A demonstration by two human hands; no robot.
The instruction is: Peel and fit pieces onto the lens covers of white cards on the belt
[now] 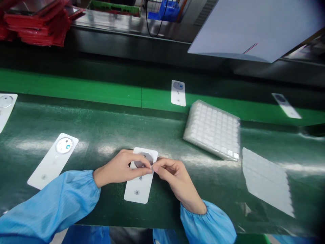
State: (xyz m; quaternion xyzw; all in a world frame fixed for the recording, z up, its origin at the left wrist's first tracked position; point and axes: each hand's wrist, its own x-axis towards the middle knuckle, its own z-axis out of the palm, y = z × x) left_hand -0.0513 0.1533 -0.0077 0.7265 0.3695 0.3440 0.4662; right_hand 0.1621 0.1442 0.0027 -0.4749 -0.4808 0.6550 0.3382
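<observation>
A white rectangular plate [138,191] with a grey octagonal window at its top lies on the green bench in front of me. My left hand [119,167] rests on its upper left part, fingers curled, fingertips at the octagon [145,157]. My right hand [175,178] comes in from the right with thumb and forefinger pinched together at the octagon's right edge; whatever they hold is too small to make out. Both wrists wear blue sleeves.
A second white plate [52,161] lies to the left, another [5,108] at the far left edge. Two more plates [178,93] [286,105] sit on the green conveyor strip. A clear blister tray [213,130] lies right of centre. Red trays [38,20] are stacked far left.
</observation>
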